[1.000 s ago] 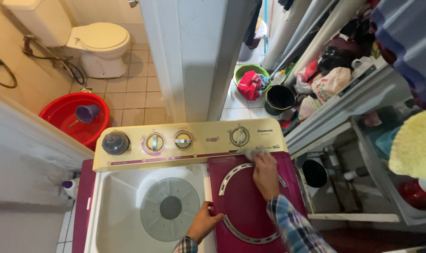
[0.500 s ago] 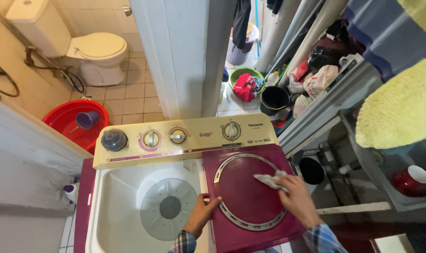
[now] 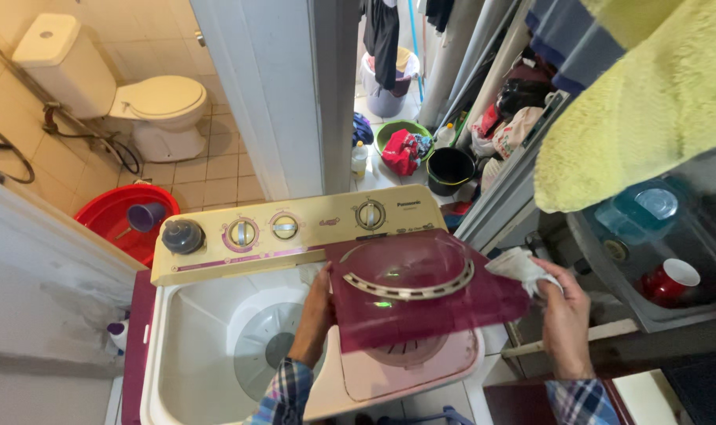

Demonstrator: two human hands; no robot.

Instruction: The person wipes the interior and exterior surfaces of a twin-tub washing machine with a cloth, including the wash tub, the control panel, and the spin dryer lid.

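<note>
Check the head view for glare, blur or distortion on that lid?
Head view: greenish light glints on the translucent maroon lid; wide-angle bending at the door frame edges; yellow towel soft, close to lens; left hand and right hand with cloth reasonably sharp.

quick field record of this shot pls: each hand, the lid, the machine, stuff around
left hand: grips left edge of maroon lid, holding it raised
right hand: holds crumpled white cloth, off the lid
washing machine: twin tub, cream panel, wash tub open
surroundings: red basin, toilet, sink with red cup
</note>
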